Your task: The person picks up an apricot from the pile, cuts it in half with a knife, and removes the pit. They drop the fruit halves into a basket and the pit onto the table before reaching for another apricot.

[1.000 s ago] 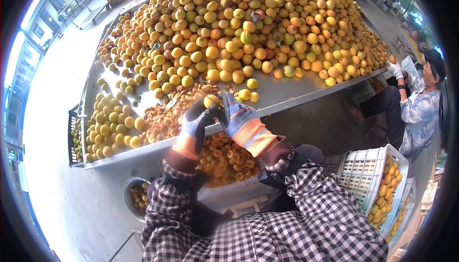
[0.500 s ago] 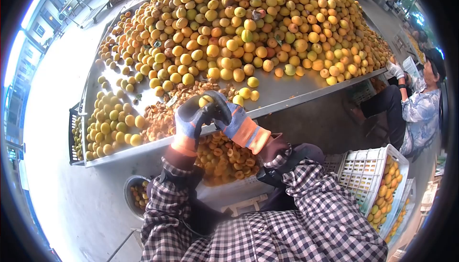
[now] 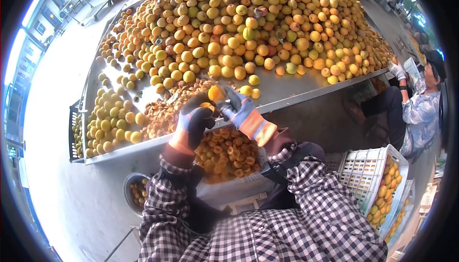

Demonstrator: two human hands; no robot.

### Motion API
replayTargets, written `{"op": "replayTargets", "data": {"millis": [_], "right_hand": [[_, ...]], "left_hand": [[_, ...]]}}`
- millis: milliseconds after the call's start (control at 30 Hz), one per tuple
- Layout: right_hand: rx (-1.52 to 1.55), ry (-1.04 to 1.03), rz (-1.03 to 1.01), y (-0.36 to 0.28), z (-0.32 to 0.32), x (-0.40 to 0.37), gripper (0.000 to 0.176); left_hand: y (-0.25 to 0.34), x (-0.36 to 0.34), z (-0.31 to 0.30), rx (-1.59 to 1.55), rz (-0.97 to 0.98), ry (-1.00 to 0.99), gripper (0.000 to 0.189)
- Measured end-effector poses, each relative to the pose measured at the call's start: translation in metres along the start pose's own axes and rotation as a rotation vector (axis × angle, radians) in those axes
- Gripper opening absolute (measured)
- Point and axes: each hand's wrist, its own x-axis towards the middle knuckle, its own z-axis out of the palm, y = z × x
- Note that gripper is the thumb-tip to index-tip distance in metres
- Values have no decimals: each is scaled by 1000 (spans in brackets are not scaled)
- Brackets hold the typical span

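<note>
Both my hands wear dark-palmed gloves with blue and orange cuffs, just over the table's front edge. My left hand [image 3: 195, 124] is closed on an apricot half [image 3: 207, 106], whose orange flesh shows above the fingers. Close beside it, my right hand [image 3: 236, 108] pinches another apricot half [image 3: 216, 93] at its fingertips. Beyond the hands lies a brown heap of pits and scraps [image 3: 165, 110]. Below them, a crate [image 3: 224, 190] in front of my lap holds many halved apricots [image 3: 227, 153].
A large pile of whole apricots [image 3: 248, 28] covers the metal table [image 3: 287, 100]. A smaller group of apricots [image 3: 112, 121] lies at its left corner. A bucket [image 3: 128, 185] stands at lower left, white crates [image 3: 363, 169] at right. Another person [image 3: 420, 106] sits by the table's right end.
The apricot held between both hands has come apart into two halves, one in each hand. My hands have moved slightly apart, the right one a little to the right.
</note>
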Motion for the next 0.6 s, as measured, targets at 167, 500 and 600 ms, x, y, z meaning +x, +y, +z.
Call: {"op": "replayTargets", "data": {"millis": [167, 500, 600], "right_hand": [[121, -178, 122, -32, -29, 1, 40], [697, 131, -94, -52, -52, 16, 19], [779, 329, -215, -58, -39, 19, 25]], "left_hand": [[-7, 5, -25, 285, 179, -67, 36], [4, -6, 14, 86, -20, -214, 50], [-13, -4, 23, 213, 13, -228, 45]]}}
